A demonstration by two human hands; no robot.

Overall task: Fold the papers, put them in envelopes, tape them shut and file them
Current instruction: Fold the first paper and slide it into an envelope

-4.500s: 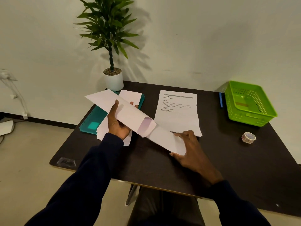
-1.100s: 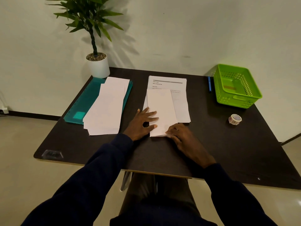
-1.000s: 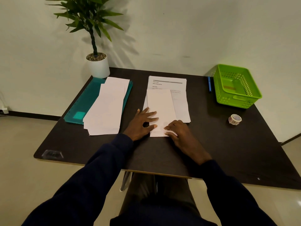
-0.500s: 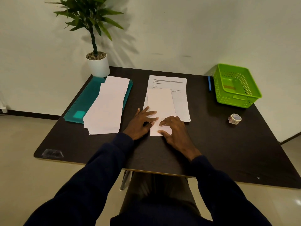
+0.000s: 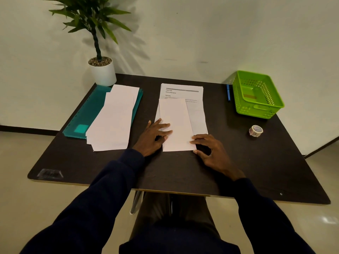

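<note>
A white envelope (image 5: pixel 175 123) lies lengthwise on the dark table (image 5: pixel 238 162), partly over a stack of printed papers (image 5: pixel 194 107). My left hand (image 5: pixel 155 137) presses flat on the envelope's left edge, fingers spread. My right hand (image 5: pixel 211 151) rests at its near right corner, fingertips touching the edge, holding nothing. A pile of white envelopes (image 5: pixel 114 120) sits on a teal folder (image 5: pixel 86 114) at the left. A roll of tape (image 5: pixel 255 130) lies at the right.
A green plastic basket (image 5: pixel 256 97) stands at the back right with a blue pen (image 5: pixel 228 92) beside it. A potted plant (image 5: pixel 101 70) stands at the back left corner against the wall. My legs show under the table's near edge.
Earlier I held an envelope up and slid a folded paper into it; it now lies flat on the table. My right hand slid left across its near end, then back to the right corner.
</note>
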